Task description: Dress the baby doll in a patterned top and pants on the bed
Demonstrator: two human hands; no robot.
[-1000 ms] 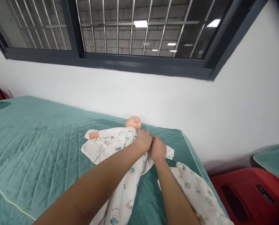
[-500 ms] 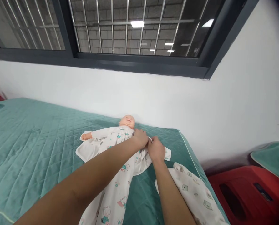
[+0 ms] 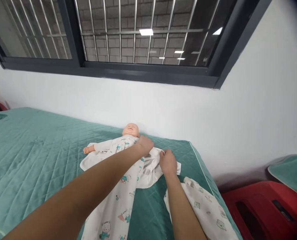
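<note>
Seemingly to spread it, my right hand [image 3: 168, 162] is pinching the white cloth [image 3: 148, 181] beside the doll [image 3: 130, 130] lying near the far wall [image 3: 163, 110]. My left hand [image 3: 146, 144] is resting near the doll's shoulder; its grip I cannot tell.

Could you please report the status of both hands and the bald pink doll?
Right hand pinching thin white cloth. Left hand at shoulder of bald pink doll. Doll face-up on green quilted cover. Left forearm crosses white printed clothing.

Left arm [image 3: 86, 186] and right arm [image 3: 182, 203] stretch forward, left fingers [image 3: 144, 138] apparently curled, right fingers [image 3: 164, 155] pinched
</note>
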